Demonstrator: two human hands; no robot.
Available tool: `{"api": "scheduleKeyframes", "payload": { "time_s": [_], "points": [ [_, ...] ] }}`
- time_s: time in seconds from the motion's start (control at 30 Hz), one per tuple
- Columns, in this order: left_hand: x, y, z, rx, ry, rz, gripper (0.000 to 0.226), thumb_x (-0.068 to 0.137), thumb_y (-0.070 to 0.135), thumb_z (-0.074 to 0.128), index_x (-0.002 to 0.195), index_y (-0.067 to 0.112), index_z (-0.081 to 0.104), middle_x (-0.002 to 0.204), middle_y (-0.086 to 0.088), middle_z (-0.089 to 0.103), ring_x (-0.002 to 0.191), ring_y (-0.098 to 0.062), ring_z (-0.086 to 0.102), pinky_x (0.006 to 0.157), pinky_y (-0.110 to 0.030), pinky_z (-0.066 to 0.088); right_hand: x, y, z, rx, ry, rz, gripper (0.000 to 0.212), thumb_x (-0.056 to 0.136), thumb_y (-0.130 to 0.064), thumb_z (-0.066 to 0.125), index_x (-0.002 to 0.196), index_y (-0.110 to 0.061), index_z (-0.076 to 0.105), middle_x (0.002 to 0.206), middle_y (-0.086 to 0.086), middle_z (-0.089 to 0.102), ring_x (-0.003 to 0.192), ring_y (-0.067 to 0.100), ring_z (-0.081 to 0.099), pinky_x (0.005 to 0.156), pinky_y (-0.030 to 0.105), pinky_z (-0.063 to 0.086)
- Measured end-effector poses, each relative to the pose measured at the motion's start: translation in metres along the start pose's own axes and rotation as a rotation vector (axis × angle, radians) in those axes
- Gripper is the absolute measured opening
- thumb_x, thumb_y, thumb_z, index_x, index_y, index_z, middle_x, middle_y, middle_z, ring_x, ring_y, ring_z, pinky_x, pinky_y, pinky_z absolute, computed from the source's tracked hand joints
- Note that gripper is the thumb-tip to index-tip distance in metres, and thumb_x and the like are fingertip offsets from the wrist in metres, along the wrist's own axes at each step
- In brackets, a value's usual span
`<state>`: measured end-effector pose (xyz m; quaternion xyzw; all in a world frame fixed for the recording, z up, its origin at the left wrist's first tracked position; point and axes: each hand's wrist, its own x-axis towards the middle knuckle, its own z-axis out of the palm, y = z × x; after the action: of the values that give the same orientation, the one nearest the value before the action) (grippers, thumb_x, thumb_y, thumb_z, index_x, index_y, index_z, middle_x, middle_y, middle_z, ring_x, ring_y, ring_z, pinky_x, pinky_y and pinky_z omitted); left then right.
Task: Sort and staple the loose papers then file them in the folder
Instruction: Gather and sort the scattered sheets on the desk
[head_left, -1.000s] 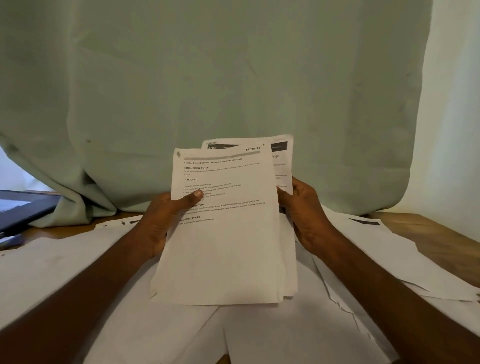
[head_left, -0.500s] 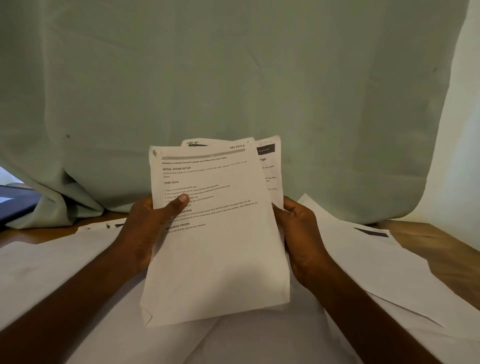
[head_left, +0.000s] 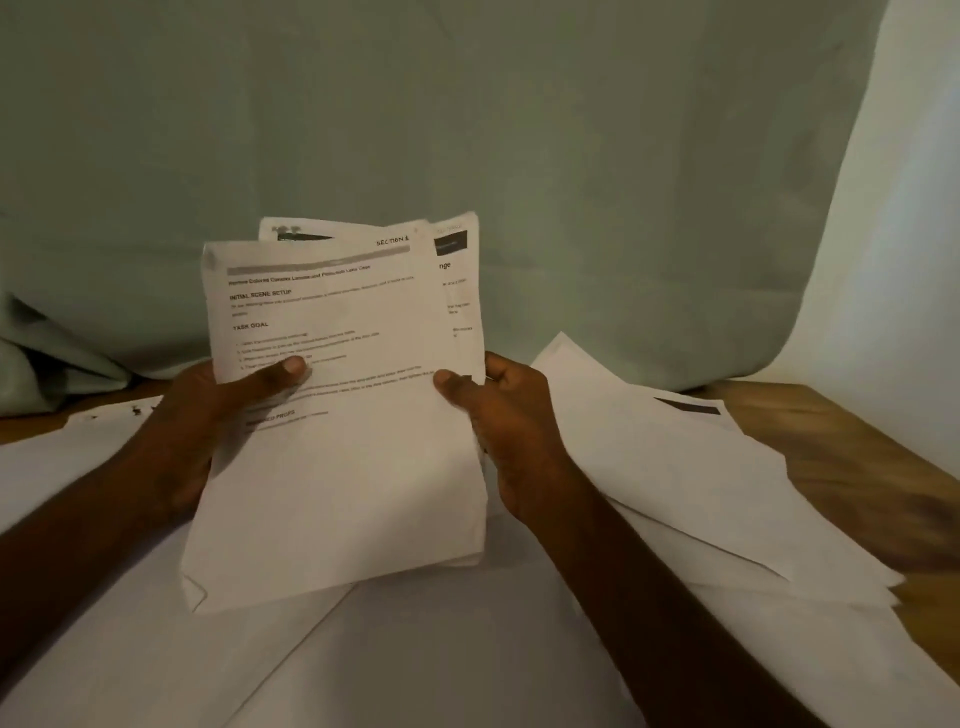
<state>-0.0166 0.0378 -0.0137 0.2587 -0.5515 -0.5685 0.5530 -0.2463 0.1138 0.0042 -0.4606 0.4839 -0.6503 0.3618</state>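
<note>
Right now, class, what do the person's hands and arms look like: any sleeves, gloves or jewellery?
The left hand and right hand are bare, with no gloves. Both forearms show uncovered to the frame's edge, so no sleeves appear. No rings, watch or bracelets are visible. The thumbnails look short and unpainted.

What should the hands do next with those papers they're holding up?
Probably tap the held stack on the table to square it: its sheets sit uneven, two tops poking out behind the front page. The left hand and right hand already grip its sides.

Fingers of both hands hidden behind paper stack (head_left: 337, 441); print blurred.
</note>
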Motion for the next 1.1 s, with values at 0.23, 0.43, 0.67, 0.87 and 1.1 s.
{"api": "scheduleKeyframes", "payload": {
  "time_s": [0.23,0.43,0.67,0.87,1.1],
  "points": [
    [0.006,-0.009,-0.005,-0.050,0.073,-0.003,0.047,0.093,0.000,0.064,0.138,0.011,0.061,0.126,-0.009,0.072,0.111,-0.027,0.072,0.083,-0.043,0.062,0.018,-0.009,-0.048,-0.851,0.196,-0.269,0.017,0.096,-0.024,0.060,0.105,-0.028,0.073,0.098,-0.010,0.076,0.086,0.009,0.072,0.078,0.031,0.057],
    [0.044,0.020,0.002,0.131,0.090,0.092,0.052,0.069,0.021,0.089,0.118,0.013,0.073,0.117,-0.007,0.076,0.109,-0.027,0.072,0.095,-0.046,0.058,0.031,-0.015,-0.112,-1.444,-0.167,0.307,0.085,0.080,-0.066,0.073,0.147,-0.021,0.046,0.156,0.004,0.042,0.141,0.026,0.043,0.112,0.039,0.038],
    [0.057,-0.006,0.012,0.025,0.065,0.052,0.043,0.087,0.007,0.075,0.129,0.011,0.066,0.117,0.000,0.076,0.112,-0.022,0.071,0.087,-0.034,0.061,0.028,-0.006,-0.124,-1.353,-0.324,0.366,0.111,0.074,-0.071,0.074,0.160,-0.020,0.025,0.168,-0.001,0.021,0.152,0.021,0.026,0.121,0.038,0.024],
    [0.059,-0.023,-0.026,-0.060,0.150,0.020,0.050,0.093,0.006,0.068,0.141,0.012,0.058,0.130,-0.005,0.070,0.116,-0.024,0.069,0.087,-0.040,0.062,0.028,0.009,-0.135,-1.187,-0.209,0.245,0.093,0.067,-0.066,0.082,0.147,-0.032,0.049,0.158,-0.007,0.038,0.142,0.016,0.039,0.106,0.029,0.034],
    [0.055,-0.022,-0.008,-0.051,0.119,0.006,0.028,0.095,0.004,0.065,0.117,0.021,0.066,0.114,0.001,0.076,0.104,-0.020,0.074,0.078,-0.037,0.064,0.024,0.011,-0.117,-1.275,-0.055,0.042,0.024,0.077,-0.043,0.079,0.099,-0.034,0.076,0.112,-0.014,0.067,0.111,0.014,0.061,0.091,0.032,0.049]
  ]
}}
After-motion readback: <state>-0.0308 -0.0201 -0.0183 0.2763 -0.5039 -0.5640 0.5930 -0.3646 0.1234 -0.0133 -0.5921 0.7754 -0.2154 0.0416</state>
